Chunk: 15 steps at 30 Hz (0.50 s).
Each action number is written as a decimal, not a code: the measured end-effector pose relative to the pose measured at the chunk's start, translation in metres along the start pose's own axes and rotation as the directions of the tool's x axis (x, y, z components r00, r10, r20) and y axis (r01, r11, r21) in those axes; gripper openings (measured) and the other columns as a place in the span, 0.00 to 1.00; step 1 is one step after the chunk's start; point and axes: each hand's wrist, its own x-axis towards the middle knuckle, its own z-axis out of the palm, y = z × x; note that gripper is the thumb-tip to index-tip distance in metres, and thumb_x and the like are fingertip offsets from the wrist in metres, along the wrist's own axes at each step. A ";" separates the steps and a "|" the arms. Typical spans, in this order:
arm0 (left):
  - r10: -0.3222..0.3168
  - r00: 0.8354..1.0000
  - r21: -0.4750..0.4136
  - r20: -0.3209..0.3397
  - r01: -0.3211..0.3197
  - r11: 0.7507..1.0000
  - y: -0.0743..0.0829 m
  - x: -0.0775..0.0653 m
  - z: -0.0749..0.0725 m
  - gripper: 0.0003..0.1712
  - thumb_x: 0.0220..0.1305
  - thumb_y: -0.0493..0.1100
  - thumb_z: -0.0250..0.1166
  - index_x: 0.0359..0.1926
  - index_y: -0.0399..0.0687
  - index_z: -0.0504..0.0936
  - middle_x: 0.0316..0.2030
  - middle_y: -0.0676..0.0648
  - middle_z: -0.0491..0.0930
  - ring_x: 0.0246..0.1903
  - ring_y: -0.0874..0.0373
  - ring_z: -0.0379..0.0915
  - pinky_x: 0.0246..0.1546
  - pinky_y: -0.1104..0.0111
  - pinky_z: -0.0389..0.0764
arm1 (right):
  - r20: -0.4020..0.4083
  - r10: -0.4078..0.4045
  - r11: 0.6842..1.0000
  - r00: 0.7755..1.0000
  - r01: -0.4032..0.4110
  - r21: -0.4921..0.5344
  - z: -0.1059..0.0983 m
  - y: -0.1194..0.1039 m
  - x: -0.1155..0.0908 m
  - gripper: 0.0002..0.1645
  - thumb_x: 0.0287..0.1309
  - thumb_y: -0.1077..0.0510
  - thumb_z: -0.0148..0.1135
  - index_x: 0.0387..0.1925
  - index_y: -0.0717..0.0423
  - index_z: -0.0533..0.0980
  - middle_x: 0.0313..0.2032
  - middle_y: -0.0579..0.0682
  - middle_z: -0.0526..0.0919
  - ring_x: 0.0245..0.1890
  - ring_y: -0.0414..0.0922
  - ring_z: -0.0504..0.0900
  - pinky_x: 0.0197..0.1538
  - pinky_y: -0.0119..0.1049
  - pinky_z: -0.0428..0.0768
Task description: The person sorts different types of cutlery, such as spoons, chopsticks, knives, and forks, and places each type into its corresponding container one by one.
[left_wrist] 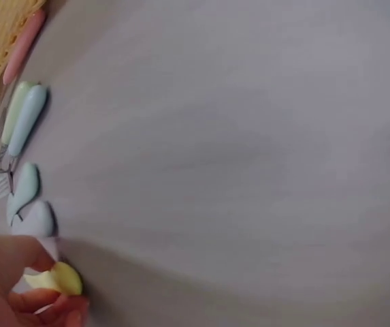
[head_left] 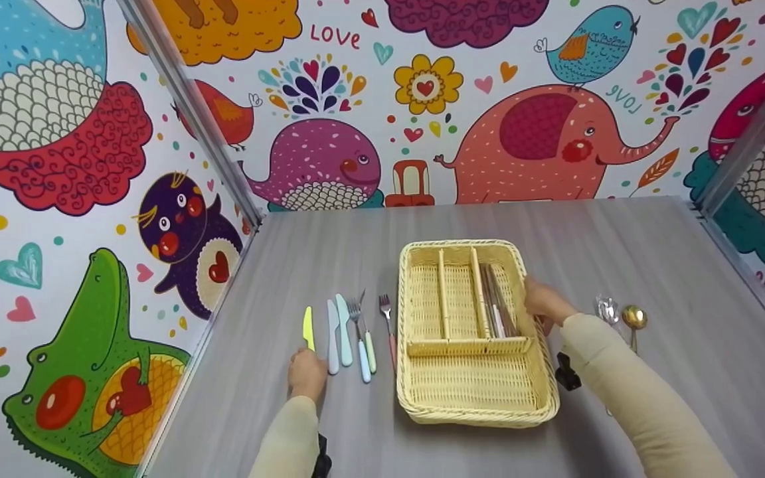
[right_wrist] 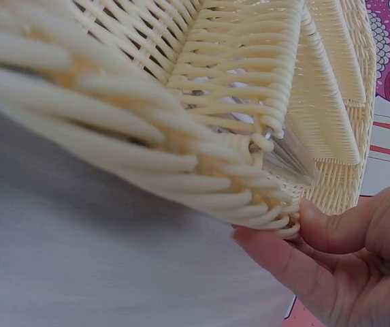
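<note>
Left hand (head_left: 307,374) at left of the grey wood-grain counter (head_left: 362,438): thumb and fingers closed in a pinch on the handle of a bright yellow table knife (head_left: 308,325), blade pointing away from the person. Whether knife is lifted or lying flat: cannot tell

Just right of it, a pale lavender-blue knife (head_left: 333,342) and a mint-green knife (head_left: 344,338), side by side. Next, a metal fork with light blue handle (head_left: 363,358) and a slim metal utensil with pale green handle (head_left: 370,352), crossing near their heads. Then a metal fork with pink handle (head_left: 385,305), close against the basket's left side

Right hand (head_left: 548,302) at the right side of a cream woven rectangular basket (head_left: 475,418); thumb and forefinger pinch its rim, the gap between them filled by the weave. Basket: three narrow compartments at far end, one wide near. A bundle of slim dark brownish lengths (head_left: 499,305) sits in the right-hand narrow one

Right of that arm, a gold-coloured spoon (head_left: 634,317) beside a clear-wrapped item (head_left: 607,309)
</note>
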 end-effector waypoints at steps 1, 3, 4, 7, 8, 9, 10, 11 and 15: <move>0.001 1.000 -0.008 0.007 -0.001 1.000 0.001 0.000 -0.001 0.14 0.56 0.33 0.58 0.41 0.22 0.72 0.32 0.32 0.75 0.33 0.42 0.77 0.36 0.55 0.77 | -0.002 0.005 1.000 1.000 -0.005 0.001 0.002 0.006 0.005 0.49 0.53 0.72 0.48 0.67 0.69 0.30 0.51 0.82 0.62 0.33 0.60 0.76 0.25 0.49 0.80; 0.003 1.000 -0.033 0.016 -0.003 0.999 0.002 0.001 -0.004 0.13 0.56 0.32 0.56 0.40 0.23 0.73 0.33 0.31 0.76 0.35 0.41 0.76 0.38 0.55 0.77 | -0.039 -0.023 0.999 0.999 0.021 -0.040 0.011 0.029 0.027 0.48 0.51 0.71 0.51 0.66 0.72 0.34 0.49 0.81 0.65 0.29 0.59 0.75 0.25 0.46 0.78; 0.009 1.000 -0.048 0.019 -0.008 0.999 0.003 0.001 -0.005 0.13 0.57 0.31 0.55 0.40 0.23 0.73 0.33 0.31 0.76 0.36 0.40 0.76 0.39 0.55 0.77 | -0.064 -0.058 0.997 0.996 0.055 -0.060 0.017 0.044 0.040 0.49 0.49 0.71 0.52 0.66 0.73 0.36 0.47 0.81 0.66 0.27 0.56 0.73 0.24 0.43 0.77; 0.026 0.999 -0.097 0.030 -0.023 0.995 0.002 0.002 -0.010 0.11 0.56 0.30 0.53 0.37 0.22 0.74 0.31 0.31 0.76 0.34 0.41 0.76 0.38 0.54 0.77 | -0.130 -0.117 0.987 0.985 0.101 -0.125 0.031 0.079 0.071 0.48 0.45 0.69 0.56 0.65 0.74 0.42 0.41 0.75 0.73 0.25 0.53 0.70 0.25 0.41 0.72; 0.035 0.999 -0.112 0.034 -0.031 0.993 0.001 0.002 -0.011 0.10 0.55 0.29 0.52 0.36 0.23 0.74 0.30 0.32 0.77 0.32 0.43 0.75 0.37 0.55 0.77 | -0.133 -0.124 0.985 0.983 0.107 -0.134 0.031 0.083 0.074 0.47 0.45 0.68 0.56 0.64 0.74 0.44 0.40 0.73 0.74 0.25 0.53 0.71 0.26 0.42 0.71; 0.033 0.998 -0.129 0.047 -0.027 0.991 0.001 0.003 -0.013 0.09 0.55 0.29 0.51 0.34 0.23 0.75 0.28 0.34 0.76 0.28 0.45 0.75 0.34 0.57 0.77 | -0.136 -0.120 0.986 0.983 0.103 -0.128 0.031 0.084 0.075 0.45 0.46 0.68 0.56 0.63 0.72 0.47 0.38 0.72 0.75 0.24 0.53 0.72 0.26 0.43 0.71; 0.024 0.997 -0.142 0.069 -0.014 0.990 0.001 0.004 -0.014 0.09 0.55 0.29 0.51 0.33 0.24 0.75 0.25 0.36 0.76 0.26 0.48 0.73 0.31 0.59 0.77 | -0.123 -0.118 0.986 0.985 0.102 -0.131 0.029 0.084 0.074 0.43 0.49 0.67 0.55 0.63 0.72 0.46 0.37 0.71 0.75 0.26 0.55 0.73 0.28 0.44 0.73; 0.016 0.995 -0.156 0.095 -0.001 0.988 0.002 0.005 -0.015 0.09 0.55 0.29 0.51 0.32 0.24 0.75 0.24 0.38 0.75 0.24 0.50 0.72 0.28 0.61 0.77 | -0.136 -0.128 0.983 0.982 0.108 -0.149 0.027 0.081 0.072 0.39 0.48 0.67 0.54 0.60 0.74 0.49 0.34 0.70 0.75 0.26 0.56 0.73 0.28 0.45 0.73; -0.037 0.977 -0.171 0.211 0.074 0.983 0.016 0.014 -0.021 0.09 0.57 0.30 0.50 0.35 0.25 0.74 0.23 0.42 0.71 0.22 0.54 0.70 0.21 0.67 0.77 | -0.114 -0.093 0.990 0.989 0.080 -0.120 0.010 0.056 0.043 0.36 0.49 0.68 0.52 0.58 0.76 0.50 0.36 0.73 0.74 0.29 0.57 0.74 0.31 0.45 0.75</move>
